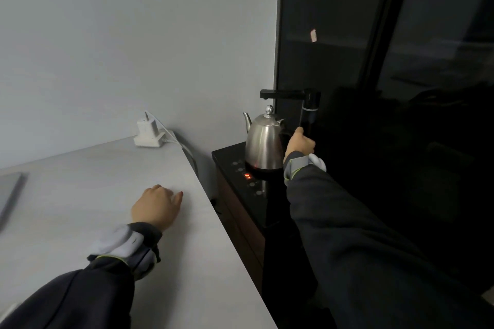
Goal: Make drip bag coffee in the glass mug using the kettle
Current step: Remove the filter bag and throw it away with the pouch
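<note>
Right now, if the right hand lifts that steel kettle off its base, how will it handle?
The kettle is rigid steel with a wide bottom, so it probably won't tip easily. It is likely heavy if full, but the fill level is hidden. Its polished wall looks slippery, so the right hand gripping behind it seems the safer hold.

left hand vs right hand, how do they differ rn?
Left hand rests on the white table, fingers loosely curled, holding nothing. Right hand reaches farther out and grips the handle of the steel kettle on the black base. Both wear dark sleeves with grey cuffs.
</note>
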Demonstrator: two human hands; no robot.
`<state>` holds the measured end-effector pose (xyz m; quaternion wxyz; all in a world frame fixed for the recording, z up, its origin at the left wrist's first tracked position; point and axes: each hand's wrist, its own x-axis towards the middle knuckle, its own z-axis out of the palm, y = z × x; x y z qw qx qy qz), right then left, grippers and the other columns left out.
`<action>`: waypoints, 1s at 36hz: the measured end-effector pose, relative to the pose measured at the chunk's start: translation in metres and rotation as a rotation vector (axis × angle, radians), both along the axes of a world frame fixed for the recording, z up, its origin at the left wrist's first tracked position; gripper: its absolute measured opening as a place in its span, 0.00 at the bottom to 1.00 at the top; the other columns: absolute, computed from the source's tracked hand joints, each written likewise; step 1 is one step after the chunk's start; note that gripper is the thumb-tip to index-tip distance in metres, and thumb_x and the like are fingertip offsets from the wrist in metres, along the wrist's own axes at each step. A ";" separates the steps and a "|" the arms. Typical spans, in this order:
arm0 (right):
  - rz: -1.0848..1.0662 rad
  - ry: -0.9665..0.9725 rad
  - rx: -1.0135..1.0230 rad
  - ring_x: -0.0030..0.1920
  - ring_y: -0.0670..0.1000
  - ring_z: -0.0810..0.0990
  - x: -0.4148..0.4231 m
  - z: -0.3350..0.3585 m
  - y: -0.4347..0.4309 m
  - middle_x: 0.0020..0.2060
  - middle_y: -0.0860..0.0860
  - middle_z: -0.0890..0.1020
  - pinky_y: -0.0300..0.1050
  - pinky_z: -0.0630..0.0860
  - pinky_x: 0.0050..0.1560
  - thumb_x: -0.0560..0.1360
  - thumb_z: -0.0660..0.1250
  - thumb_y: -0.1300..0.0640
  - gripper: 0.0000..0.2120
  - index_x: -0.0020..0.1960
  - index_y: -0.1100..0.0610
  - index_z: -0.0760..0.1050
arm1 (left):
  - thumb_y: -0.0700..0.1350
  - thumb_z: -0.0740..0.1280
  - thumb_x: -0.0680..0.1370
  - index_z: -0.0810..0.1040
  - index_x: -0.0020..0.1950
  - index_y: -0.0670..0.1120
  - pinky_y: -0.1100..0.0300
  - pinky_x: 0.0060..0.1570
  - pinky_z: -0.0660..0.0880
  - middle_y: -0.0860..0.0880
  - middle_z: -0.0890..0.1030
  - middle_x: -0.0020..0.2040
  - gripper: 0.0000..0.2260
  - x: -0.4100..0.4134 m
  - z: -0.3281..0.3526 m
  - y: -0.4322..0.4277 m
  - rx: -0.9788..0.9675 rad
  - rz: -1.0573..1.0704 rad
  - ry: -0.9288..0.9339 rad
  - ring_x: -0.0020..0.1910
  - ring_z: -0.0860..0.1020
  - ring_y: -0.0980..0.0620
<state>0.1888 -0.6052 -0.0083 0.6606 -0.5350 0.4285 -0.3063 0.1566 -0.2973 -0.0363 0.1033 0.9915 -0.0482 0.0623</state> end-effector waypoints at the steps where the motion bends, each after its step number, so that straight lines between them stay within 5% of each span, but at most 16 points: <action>1: -0.009 0.003 -0.001 0.36 0.55 0.74 0.002 -0.001 -0.002 0.27 0.51 0.73 0.47 0.71 0.45 0.76 0.60 0.50 0.21 0.28 0.58 0.67 | 0.54 0.56 0.80 0.82 0.51 0.43 0.54 0.50 0.71 0.43 0.78 0.56 0.19 -0.001 0.000 -0.001 -0.001 0.006 -0.007 0.58 0.75 0.43; 8: -0.002 0.003 -0.032 0.32 0.54 0.72 -0.001 -0.006 -0.009 0.25 0.51 0.72 0.46 0.70 0.42 0.76 0.59 0.51 0.22 0.25 0.59 0.66 | 0.53 0.56 0.80 0.82 0.52 0.43 0.54 0.50 0.71 0.44 0.77 0.57 0.18 -0.005 -0.001 -0.004 0.009 0.015 -0.039 0.59 0.74 0.44; 12: 0.044 -0.010 -0.072 0.38 0.56 0.76 -0.007 -0.001 -0.011 0.27 0.54 0.76 0.50 0.77 0.50 0.77 0.58 0.51 0.22 0.28 0.61 0.72 | 0.53 0.57 0.80 0.80 0.53 0.43 0.54 0.52 0.71 0.44 0.76 0.58 0.17 -0.008 0.002 -0.003 -0.003 -0.005 -0.021 0.60 0.72 0.44; 16: 0.118 0.105 -0.190 0.57 0.60 0.75 -0.022 -0.002 -0.003 0.55 0.61 0.79 0.47 0.68 0.58 0.80 0.54 0.47 0.23 0.56 0.64 0.79 | 0.54 0.56 0.81 0.76 0.61 0.42 0.54 0.60 0.68 0.43 0.72 0.65 0.19 -0.011 -0.001 0.001 0.025 -0.057 0.094 0.66 0.68 0.44; 19: 0.096 0.260 -0.298 0.66 0.61 0.67 -0.048 0.001 0.004 0.64 0.60 0.71 0.52 0.61 0.66 0.79 0.55 0.47 0.22 0.63 0.60 0.75 | 0.54 0.56 0.81 0.68 0.70 0.40 0.55 0.69 0.60 0.42 0.65 0.73 0.23 -0.025 0.002 0.006 -0.027 -0.090 0.192 0.71 0.63 0.43; 27: 0.142 0.168 -0.393 0.65 0.57 0.67 -0.104 0.016 0.058 0.62 0.56 0.73 0.52 0.65 0.63 0.75 0.62 0.50 0.15 0.58 0.56 0.75 | 0.51 0.61 0.80 0.69 0.69 0.40 0.56 0.67 0.61 0.41 0.69 0.71 0.22 -0.082 0.020 0.010 -0.269 -0.092 0.181 0.70 0.65 0.42; 31: 0.366 0.008 -0.384 0.48 0.54 0.76 -0.146 0.029 0.115 0.46 0.53 0.78 0.41 0.70 0.41 0.76 0.61 0.58 0.10 0.52 0.59 0.77 | 0.50 0.62 0.80 0.73 0.66 0.41 0.60 0.64 0.62 0.43 0.73 0.67 0.18 -0.140 0.037 0.023 -0.361 -0.154 0.115 0.68 0.69 0.45; 36: 0.656 -0.151 -0.365 0.39 0.51 0.76 -0.192 0.030 0.188 0.35 0.52 0.78 0.42 0.74 0.41 0.75 0.61 0.63 0.06 0.46 0.61 0.77 | 0.49 0.62 0.79 0.75 0.64 0.43 0.64 0.60 0.62 0.46 0.76 0.65 0.16 -0.209 0.050 0.051 -0.390 -0.202 0.034 0.64 0.73 0.48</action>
